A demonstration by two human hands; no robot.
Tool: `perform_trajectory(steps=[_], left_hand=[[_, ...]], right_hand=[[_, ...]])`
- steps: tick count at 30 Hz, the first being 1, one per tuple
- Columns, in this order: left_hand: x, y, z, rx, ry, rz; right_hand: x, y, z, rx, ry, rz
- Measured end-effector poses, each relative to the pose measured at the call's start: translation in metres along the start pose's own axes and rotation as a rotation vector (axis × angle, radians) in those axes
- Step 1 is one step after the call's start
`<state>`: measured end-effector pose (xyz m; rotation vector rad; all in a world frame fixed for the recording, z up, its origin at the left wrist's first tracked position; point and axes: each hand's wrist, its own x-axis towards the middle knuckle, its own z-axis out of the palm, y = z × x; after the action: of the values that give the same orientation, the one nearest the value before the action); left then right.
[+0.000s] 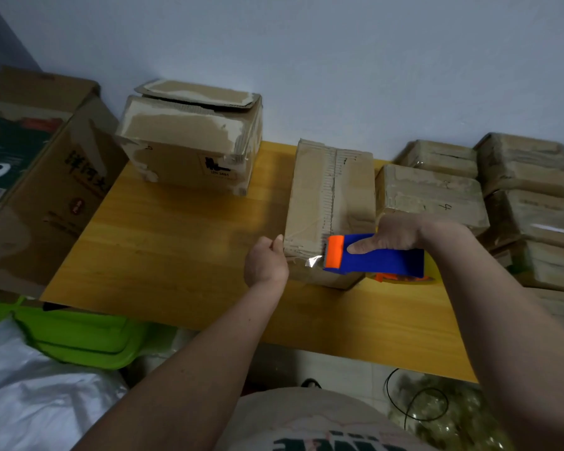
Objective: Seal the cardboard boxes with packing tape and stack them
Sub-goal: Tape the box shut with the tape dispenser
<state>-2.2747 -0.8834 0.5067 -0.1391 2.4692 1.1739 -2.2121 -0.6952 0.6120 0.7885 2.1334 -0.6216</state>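
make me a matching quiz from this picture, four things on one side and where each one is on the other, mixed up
Things:
1. tape dispenser
2. green tub
3. box with open flap
4. box marked 4

Places:
A. far edge of the table, by the wall
B. gripped in the right hand, at the near end of the middle box
C. just right of the middle box
D. on the floor, below the table's left corner

Pairs: 1-B, 2-D, 3-A, 4-C

Counter [183, 255] is smooth varnished wood, kinda shiny. The box [326, 203] is rough, matt, torn cardboard, and the tape dispenser [375, 255] is glossy blue-orange plastic.
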Motion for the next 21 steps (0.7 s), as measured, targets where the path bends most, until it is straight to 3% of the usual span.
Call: perform_trajectory(steps=[3,6,9,12,15,21], left_hand=[[0.003,0.004,-0.002,0.175,-0.036,-0.064],[-0.006,-0.002,-0.007,0.166,-0.025,-0.130],[-0.023,-0.016,-0.004,0.259,0.057,0.275],[-0.029,-0.023,0.005,0.579,-0.123,0.738],[-0.026,-0.026,0.004,0.873,-0.203,0.786],[-0.028,-0.027,0.003,0.932,-0.226,0.777]], right_hand=[[0.001,0.001,0.000,0.006,0.002,-0.006],[0.002,0.003,0.001,0.008,0.013,-0.013],[0.002,0.004,0.000,0.007,0.008,-0.014],[0.003,0.005,0.000,0.021,-0.004,-0.030],[0.003,0.006,0.000,0.005,0.000,-0.048],[-0.005,0.022,0.000,0.025,-0.023,-0.063]])
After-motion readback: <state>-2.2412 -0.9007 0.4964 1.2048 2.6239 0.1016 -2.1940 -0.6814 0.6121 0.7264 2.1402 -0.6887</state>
